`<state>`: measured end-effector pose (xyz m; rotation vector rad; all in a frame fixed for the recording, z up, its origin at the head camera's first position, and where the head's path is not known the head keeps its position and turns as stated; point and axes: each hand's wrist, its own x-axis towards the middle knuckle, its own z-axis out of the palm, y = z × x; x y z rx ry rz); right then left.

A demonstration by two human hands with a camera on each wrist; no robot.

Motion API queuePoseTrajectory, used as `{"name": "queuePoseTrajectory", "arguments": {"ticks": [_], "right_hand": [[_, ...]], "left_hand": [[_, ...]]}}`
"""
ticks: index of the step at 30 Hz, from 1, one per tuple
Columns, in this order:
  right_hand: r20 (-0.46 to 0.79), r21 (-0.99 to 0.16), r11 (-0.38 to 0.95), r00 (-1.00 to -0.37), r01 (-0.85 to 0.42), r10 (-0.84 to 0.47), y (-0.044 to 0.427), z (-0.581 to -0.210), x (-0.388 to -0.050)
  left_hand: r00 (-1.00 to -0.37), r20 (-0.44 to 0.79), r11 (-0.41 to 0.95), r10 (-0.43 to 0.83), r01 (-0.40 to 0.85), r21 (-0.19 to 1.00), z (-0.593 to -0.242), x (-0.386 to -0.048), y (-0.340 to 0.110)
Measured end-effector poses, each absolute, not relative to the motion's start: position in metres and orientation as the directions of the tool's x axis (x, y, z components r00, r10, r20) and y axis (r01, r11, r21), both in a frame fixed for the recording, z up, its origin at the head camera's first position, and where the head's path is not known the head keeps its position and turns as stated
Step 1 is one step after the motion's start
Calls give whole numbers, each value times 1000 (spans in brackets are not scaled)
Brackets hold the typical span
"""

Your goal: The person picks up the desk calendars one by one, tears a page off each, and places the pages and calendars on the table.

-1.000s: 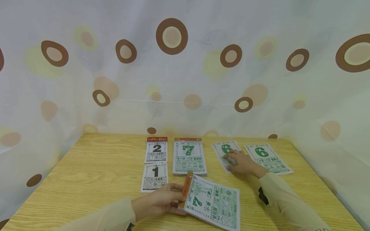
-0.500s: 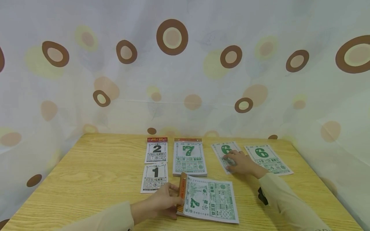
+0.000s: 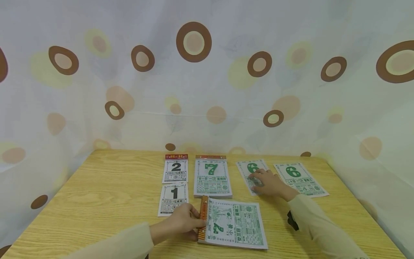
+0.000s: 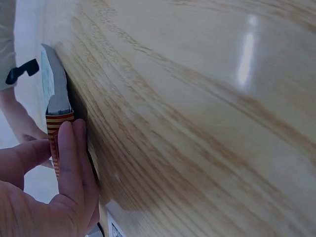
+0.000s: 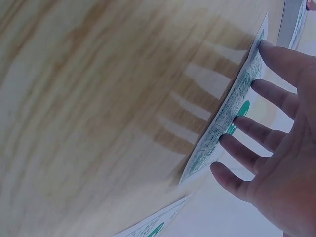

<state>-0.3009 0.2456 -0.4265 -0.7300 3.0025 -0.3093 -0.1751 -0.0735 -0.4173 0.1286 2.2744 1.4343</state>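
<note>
My left hand [image 3: 182,221] grips the red-and-gold bound edge of a thick tear-off calendar [image 3: 237,225], which lies turned sideways near the front of the table with a green 7 on its top page. In the left wrist view, the thumb is on one side of that binding [image 4: 60,117] and the fingers on the other. Over at the right, my right hand [image 3: 270,183] rests its spread fingertips on a loose calendar page [image 3: 244,169] with a green 6. The right wrist view shows those fingers [image 5: 266,133] touching the page, nothing gripped.
Another page with a green 6 [image 3: 300,180] lies farther right. Behind the gripped calendar is a second thick calendar showing 7 [image 3: 211,176]. A small calendar showing 2 [image 3: 175,169] and a loose page showing 1 [image 3: 173,198] lie left of it. A patterned curtain [image 3: 207,90] surrounds the wooden table [image 3: 113,190].
My left hand has turned the thick calendar counterclockwise and shifted it slightly left, so its long sides run nearly across the table. The right hand stays on its page.
</note>
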Motion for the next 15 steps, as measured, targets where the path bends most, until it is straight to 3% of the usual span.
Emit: {"name": "queuePoseTrajectory", "arguments": {"ticks": [15], "right_hand": [[40,-142,877,-888,-459,-459,240,-425,-297]], "left_hand": [[-907,-279,430,316,-125,894,-415,-177,-66]]}}
